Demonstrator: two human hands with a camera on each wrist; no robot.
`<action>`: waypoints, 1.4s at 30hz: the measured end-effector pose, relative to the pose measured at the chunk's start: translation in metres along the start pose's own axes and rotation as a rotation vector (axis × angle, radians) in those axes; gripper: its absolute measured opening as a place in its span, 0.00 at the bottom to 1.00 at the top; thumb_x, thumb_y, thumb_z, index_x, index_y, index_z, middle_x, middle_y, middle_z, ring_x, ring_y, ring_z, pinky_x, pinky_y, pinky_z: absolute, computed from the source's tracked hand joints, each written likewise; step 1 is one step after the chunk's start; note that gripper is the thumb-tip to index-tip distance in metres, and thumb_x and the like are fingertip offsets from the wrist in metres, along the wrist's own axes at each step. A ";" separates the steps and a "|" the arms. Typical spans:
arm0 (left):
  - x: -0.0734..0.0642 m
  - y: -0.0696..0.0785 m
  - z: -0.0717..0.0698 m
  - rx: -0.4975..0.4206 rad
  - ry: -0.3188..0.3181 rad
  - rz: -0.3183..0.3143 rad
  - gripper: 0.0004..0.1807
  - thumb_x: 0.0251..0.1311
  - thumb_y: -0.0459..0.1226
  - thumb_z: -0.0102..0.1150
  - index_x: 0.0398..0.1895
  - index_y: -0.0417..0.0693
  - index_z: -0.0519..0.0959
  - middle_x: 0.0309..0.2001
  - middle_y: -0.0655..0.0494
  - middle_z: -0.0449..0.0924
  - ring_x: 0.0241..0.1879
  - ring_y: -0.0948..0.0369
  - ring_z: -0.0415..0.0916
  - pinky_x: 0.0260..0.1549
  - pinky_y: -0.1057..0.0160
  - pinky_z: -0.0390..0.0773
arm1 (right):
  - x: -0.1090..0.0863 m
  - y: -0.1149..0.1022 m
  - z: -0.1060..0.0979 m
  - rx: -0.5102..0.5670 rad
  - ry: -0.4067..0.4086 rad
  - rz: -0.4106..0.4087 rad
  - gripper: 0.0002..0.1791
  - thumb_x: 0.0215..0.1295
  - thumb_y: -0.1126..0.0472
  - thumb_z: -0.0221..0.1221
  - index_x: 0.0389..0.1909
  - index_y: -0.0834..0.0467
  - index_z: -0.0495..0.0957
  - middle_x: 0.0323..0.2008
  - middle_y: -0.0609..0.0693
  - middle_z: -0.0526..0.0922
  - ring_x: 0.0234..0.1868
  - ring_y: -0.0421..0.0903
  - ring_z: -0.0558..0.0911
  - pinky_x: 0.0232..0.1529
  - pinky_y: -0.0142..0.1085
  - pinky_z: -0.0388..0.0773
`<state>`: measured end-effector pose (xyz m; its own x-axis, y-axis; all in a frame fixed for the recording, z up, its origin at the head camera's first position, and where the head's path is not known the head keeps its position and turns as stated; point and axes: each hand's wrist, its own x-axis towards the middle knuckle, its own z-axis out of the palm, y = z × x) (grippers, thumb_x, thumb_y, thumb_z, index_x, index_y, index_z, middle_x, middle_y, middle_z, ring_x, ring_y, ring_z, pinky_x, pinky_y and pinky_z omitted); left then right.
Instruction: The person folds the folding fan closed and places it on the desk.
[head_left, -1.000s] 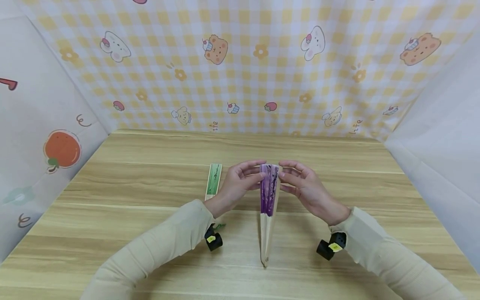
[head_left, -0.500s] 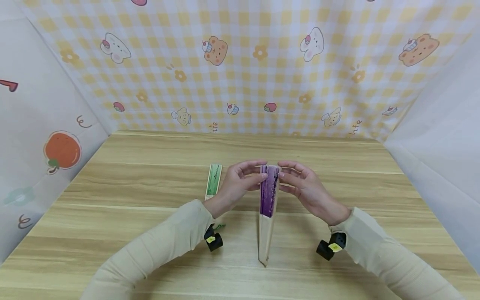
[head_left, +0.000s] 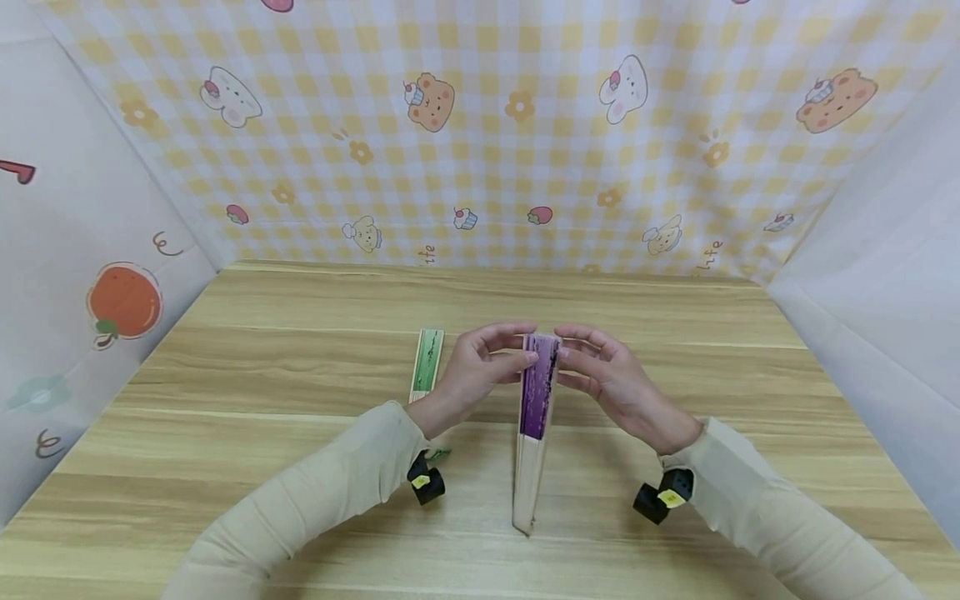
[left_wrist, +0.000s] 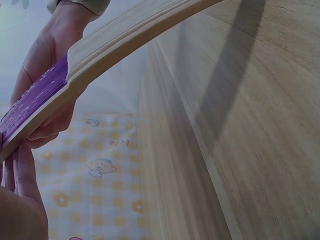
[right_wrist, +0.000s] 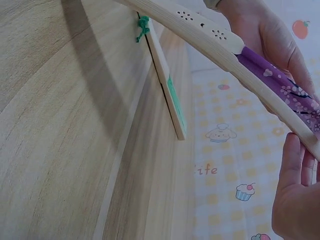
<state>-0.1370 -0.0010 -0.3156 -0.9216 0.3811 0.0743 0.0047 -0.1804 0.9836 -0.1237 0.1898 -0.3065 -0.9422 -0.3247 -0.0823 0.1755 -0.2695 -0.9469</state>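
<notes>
A purple folding fan (head_left: 535, 392) with pale wooden ribs, nearly folded, stands between both hands, its narrow end toward the person. My left hand (head_left: 483, 358) pinches the purple end from the left side, thumb in front. On the other edge, my right hand (head_left: 607, 367) grips that same end between thumb and fingers. Gathered pleats of the fan (left_wrist: 35, 100) show in the left wrist view; white blossoms and a pierced outer rib of the fan (right_wrist: 215, 37) appear in the right wrist view. Beyond my left wrist lies a folded green folding fan (head_left: 427, 358), partly hidden by that hand and forearm.
The wooden table (head_left: 300, 350) runs back to a yellow checked cloth (head_left: 480, 150) with cartoon prints. White cloth walls (head_left: 67, 208) stand at both sides. A green tassel (right_wrist: 143, 27) hangs at the near end of the green fan.
The purple fan's pleats have gathered closer together, and its narrow end has shifted slightly left. Both hands keep their hold in nearly the same place.
</notes>
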 end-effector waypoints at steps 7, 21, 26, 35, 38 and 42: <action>-0.001 0.002 0.001 -0.017 -0.035 0.004 0.21 0.52 0.26 0.57 0.52 0.35 0.70 0.39 0.47 0.76 0.33 0.61 0.77 0.38 0.56 0.78 | -0.001 0.001 -0.002 -0.014 -0.005 0.011 0.09 0.62 0.64 0.53 0.42 0.51 0.73 0.37 0.46 0.77 0.38 0.41 0.78 0.44 0.35 0.76; -0.002 0.001 0.002 -0.030 -0.043 -0.016 0.20 0.51 0.25 0.56 0.50 0.32 0.71 0.36 0.52 0.76 0.32 0.62 0.77 0.39 0.57 0.78 | -0.004 0.002 -0.003 -0.014 -0.038 0.003 0.12 0.60 0.65 0.54 0.45 0.52 0.70 0.40 0.48 0.76 0.40 0.41 0.77 0.45 0.34 0.75; -0.003 0.001 0.003 -0.034 -0.047 -0.008 0.20 0.52 0.25 0.56 0.50 0.32 0.71 0.37 0.51 0.76 0.33 0.62 0.77 0.39 0.57 0.78 | -0.004 0.002 -0.002 -0.021 -0.044 -0.011 0.14 0.60 0.66 0.55 0.46 0.54 0.69 0.41 0.49 0.75 0.41 0.42 0.76 0.46 0.35 0.75; -0.003 0.000 0.005 -0.026 -0.034 -0.014 0.19 0.52 0.27 0.56 0.50 0.34 0.71 0.40 0.49 0.75 0.34 0.61 0.77 0.38 0.57 0.78 | -0.005 0.001 -0.001 -0.007 -0.050 -0.039 0.13 0.59 0.69 0.55 0.44 0.53 0.72 0.38 0.48 0.76 0.39 0.42 0.77 0.45 0.35 0.76; -0.002 0.000 0.005 -0.038 -0.043 -0.012 0.20 0.52 0.27 0.56 0.51 0.34 0.70 0.40 0.49 0.74 0.34 0.61 0.77 0.39 0.56 0.78 | -0.005 0.001 -0.001 -0.003 -0.041 -0.039 0.13 0.58 0.69 0.55 0.44 0.55 0.71 0.36 0.48 0.76 0.38 0.41 0.77 0.44 0.35 0.76; -0.002 -0.001 0.005 -0.053 -0.053 -0.011 0.21 0.52 0.26 0.56 0.51 0.34 0.69 0.40 0.50 0.73 0.35 0.60 0.76 0.39 0.56 0.78 | -0.004 0.002 -0.001 -0.005 -0.028 -0.036 0.13 0.59 0.69 0.54 0.45 0.58 0.70 0.35 0.48 0.76 0.37 0.41 0.76 0.43 0.35 0.76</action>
<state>-0.1335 0.0035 -0.3161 -0.8995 0.4308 0.0732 -0.0275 -0.2231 0.9744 -0.1195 0.1913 -0.3079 -0.9396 -0.3398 -0.0399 0.1405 -0.2768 -0.9506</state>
